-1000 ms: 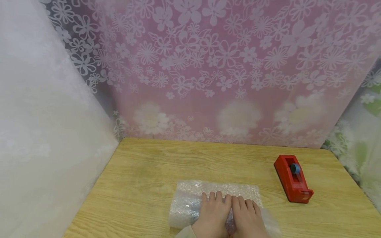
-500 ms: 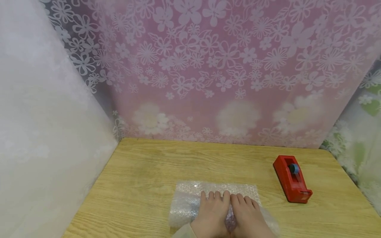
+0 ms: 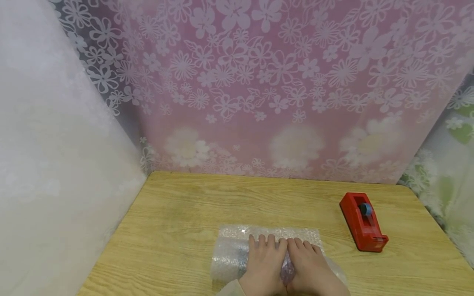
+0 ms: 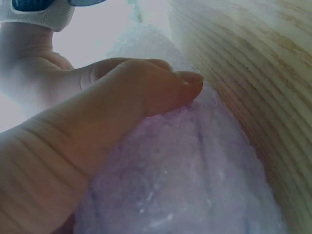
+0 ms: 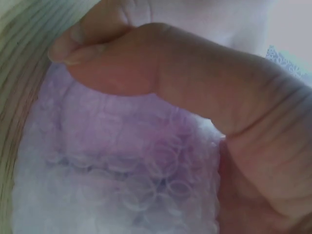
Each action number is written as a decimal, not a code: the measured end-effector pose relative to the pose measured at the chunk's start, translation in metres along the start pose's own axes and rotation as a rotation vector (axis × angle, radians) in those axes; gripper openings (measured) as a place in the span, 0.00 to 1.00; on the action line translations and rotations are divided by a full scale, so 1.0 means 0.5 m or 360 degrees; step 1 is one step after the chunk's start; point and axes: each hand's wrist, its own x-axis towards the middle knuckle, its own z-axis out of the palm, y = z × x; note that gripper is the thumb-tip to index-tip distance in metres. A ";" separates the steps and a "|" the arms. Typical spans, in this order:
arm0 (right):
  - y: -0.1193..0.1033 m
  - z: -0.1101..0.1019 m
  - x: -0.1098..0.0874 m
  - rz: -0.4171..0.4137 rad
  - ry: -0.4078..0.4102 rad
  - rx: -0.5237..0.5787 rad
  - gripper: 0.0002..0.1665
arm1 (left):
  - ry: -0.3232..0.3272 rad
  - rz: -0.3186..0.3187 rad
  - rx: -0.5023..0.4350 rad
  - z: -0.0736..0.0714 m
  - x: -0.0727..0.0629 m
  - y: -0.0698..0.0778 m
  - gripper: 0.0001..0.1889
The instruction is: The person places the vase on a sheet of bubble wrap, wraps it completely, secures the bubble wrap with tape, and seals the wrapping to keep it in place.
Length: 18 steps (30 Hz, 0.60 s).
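A roll of bubble wrap (image 3: 225,257) lies at the table's near edge with something purple showing through its layers. My left hand (image 3: 262,263) grips it from above, fingers over the far side. Right beside it, my right hand (image 3: 310,263) holds the roll the same way, and the two hands meet at the middle. In the left wrist view the left thumb (image 4: 146,92) presses the near face of the wrapped bundle (image 4: 165,180). The right wrist view has the right thumb (image 5: 146,68) lying along the purple bundle (image 5: 112,126). What is wrapped inside is hidden by the plastic.
A flat flap of bubble wrap (image 3: 296,233) spreads on the table just beyond the fingers. To the right stands a red tape dispenser (image 3: 364,224) with a roll of tape. The wood-grain table (image 3: 177,213) meets a pink flowered curtain (image 3: 237,144) at the back.
Both hands have shifted slightly forward with the roll, and the right forearm leans further to the right. The flap and the tape dispenser stay in place.
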 end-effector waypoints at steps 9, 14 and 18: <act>0.008 -0.004 0.006 -0.0040 -0.0004 0.0013 0.54 | -0.0021 -0.0010 -0.0004 -0.001 0.006 0.001 0.51; 0.014 -0.008 0.010 -0.0104 0.0012 0.0032 0.53 | -0.0024 0.0010 -0.0020 -0.004 0.010 -0.004 0.50; 0.020 -0.011 0.012 -0.0156 0.0005 0.0071 0.53 | -0.0047 0.0023 -0.0048 -0.008 0.015 -0.006 0.50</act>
